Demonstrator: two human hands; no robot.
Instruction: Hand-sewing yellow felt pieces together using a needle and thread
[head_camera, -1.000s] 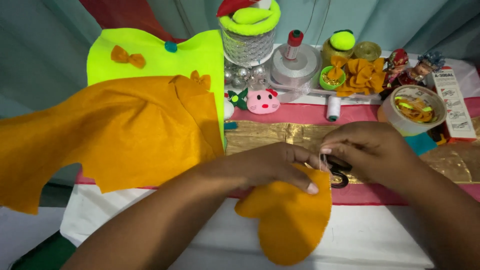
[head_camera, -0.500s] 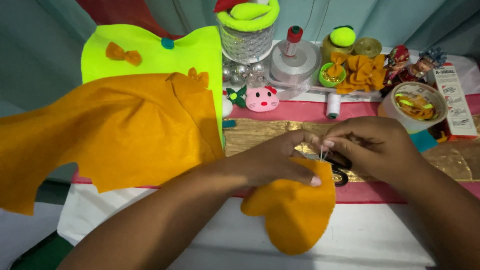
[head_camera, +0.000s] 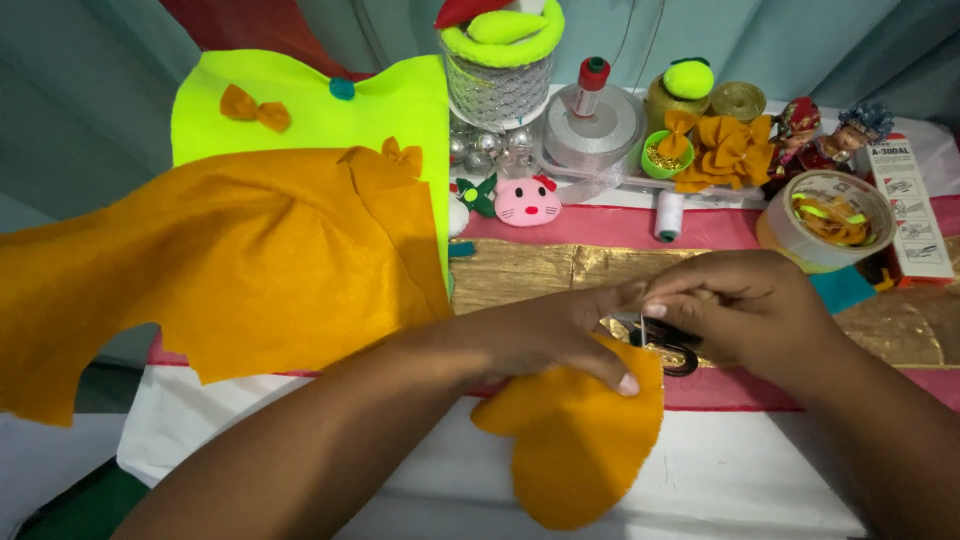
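Both hands meet over a small orange felt piece (head_camera: 585, 440): the left hand (head_camera: 560, 335) pins its top edge with fingers pressed flat, while the right hand (head_camera: 745, 310) is closed around black-handled scissors (head_camera: 668, 350) at that same edge. With the fingertips so close to the blades, a slip could nick them or cut the felt crooked. Beyond the left hand lies a large orange felt sheet (head_camera: 230, 270). Past the right hand, a small green cup (head_camera: 662, 158) holds gold bits, and a tape roll (head_camera: 825, 215) cradles orange and green scraps.
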